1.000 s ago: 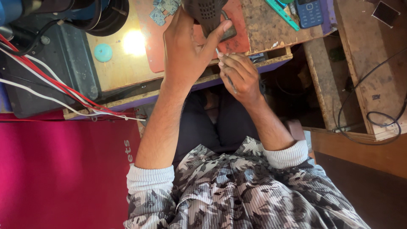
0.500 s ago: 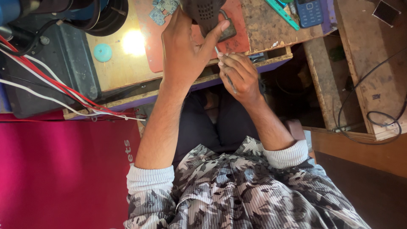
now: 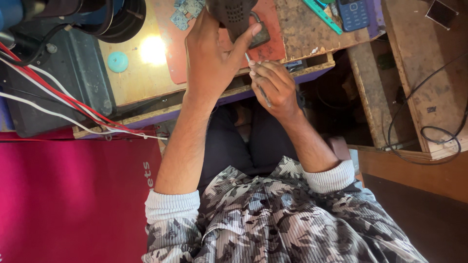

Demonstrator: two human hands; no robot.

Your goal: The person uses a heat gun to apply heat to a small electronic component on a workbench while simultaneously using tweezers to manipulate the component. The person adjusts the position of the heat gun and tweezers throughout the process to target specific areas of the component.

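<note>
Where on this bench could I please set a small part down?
Bare wood lies between the teal disc and the orange mat, and between that mat and the blue phone. Crowded: the mat's edge, where the left hand grips a dark tool and the right hand a thin probe.

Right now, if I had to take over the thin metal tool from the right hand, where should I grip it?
Probably by its free rear end, which sticks out below the right hand, coming from the lap side. The thin metal tool slants up toward the dark tool in the left hand, so its tip is crowded.
</note>
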